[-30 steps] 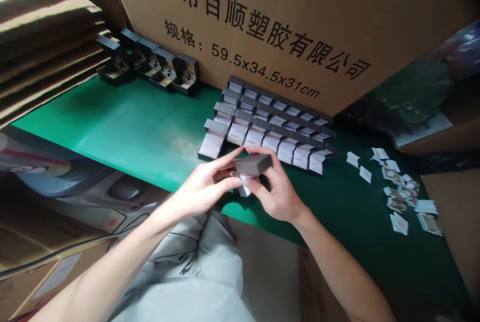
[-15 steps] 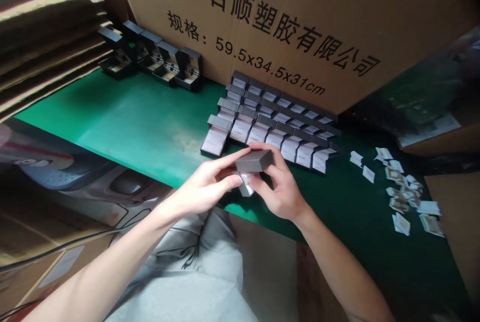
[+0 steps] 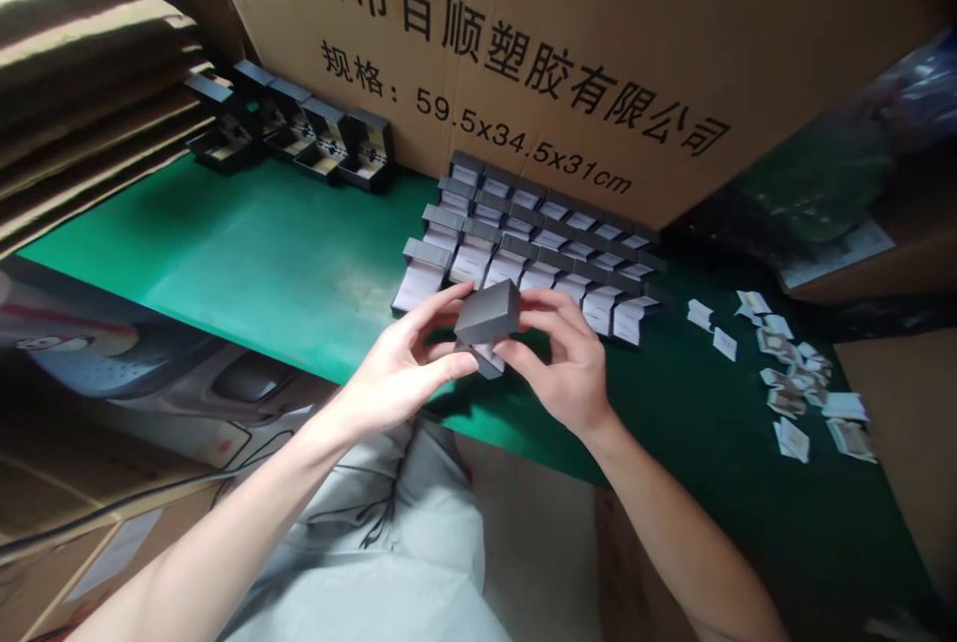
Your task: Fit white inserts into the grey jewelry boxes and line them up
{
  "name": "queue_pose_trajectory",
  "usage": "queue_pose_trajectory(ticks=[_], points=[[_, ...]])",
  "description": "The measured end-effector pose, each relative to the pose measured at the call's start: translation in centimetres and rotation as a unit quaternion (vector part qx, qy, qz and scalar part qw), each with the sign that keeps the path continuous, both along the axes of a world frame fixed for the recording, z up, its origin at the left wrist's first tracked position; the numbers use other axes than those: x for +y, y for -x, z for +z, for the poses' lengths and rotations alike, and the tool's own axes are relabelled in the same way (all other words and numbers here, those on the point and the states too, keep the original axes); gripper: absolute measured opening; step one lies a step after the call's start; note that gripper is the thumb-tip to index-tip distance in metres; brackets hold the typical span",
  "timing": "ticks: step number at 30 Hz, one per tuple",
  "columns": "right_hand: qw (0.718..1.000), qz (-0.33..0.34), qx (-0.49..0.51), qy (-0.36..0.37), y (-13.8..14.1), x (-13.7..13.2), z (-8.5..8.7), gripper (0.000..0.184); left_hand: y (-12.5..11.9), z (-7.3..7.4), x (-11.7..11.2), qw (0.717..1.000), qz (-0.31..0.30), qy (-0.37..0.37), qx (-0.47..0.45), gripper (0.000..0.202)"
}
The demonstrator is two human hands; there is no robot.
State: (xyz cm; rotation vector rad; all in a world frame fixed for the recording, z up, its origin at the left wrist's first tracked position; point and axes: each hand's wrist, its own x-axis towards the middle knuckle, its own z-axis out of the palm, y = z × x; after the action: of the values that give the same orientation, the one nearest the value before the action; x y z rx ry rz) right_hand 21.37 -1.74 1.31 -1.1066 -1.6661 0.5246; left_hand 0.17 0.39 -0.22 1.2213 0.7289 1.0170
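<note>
A small dark grey hinged box (image 3: 487, 311) is held between my two hands above the table's front edge, its lid partly raised and a bit of pale lining showing below. My left hand (image 3: 410, 363) grips its left side, thumb on the lower part. On the right side, my right hand (image 3: 564, 358) has its thumb at the lower part and fingers by the lid. Just beyond stand rows of similar open boxes (image 3: 473, 258) with white inserts.
Several open black boxes (image 3: 321, 139) stand at the back left of the green table (image 3: 246, 233). White folded papers (image 3: 793, 368) lie scattered at the right. A large printed carton (image 3: 478, 44) rises behind, and stacked cardboard (image 3: 82, 94) is at the left.
The box in my hands has tilted, its lid turning so that the right end sits higher. My right fingers have shifted from the lid's top to its right side. The view has moved slightly.
</note>
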Motion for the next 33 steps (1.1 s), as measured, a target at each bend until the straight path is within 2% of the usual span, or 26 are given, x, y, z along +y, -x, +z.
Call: queue_pose_trajectory(ticks=[5, 11, 19, 33], points=[[0.993, 0.059, -0.017, 0.100, 0.15, -0.03, 0.36, 0.019, -0.19, -0.04, -0.21, 1.000, 0.018, -0.003, 0.001, 0.073], [0.998, 0.040, -0.029, 0.039, 0.07, -0.01, 0.70, 0.003, -0.35, 0.06, -0.37, 0.999, 0.035, -0.015, 0.003, 0.068], [0.994, 0.057, -0.079, 0.057, -0.18, 0.12, 0.42, 0.013, -0.21, -0.01, -0.70, 0.999, 0.042, -0.007, 0.026, 0.070], [0.993, 0.058, -0.087, 0.052, -0.06, 0.03, 0.59, 0.018, -0.20, 0.01, -0.68, 0.998, 0.046, -0.017, 0.034, 0.068]])
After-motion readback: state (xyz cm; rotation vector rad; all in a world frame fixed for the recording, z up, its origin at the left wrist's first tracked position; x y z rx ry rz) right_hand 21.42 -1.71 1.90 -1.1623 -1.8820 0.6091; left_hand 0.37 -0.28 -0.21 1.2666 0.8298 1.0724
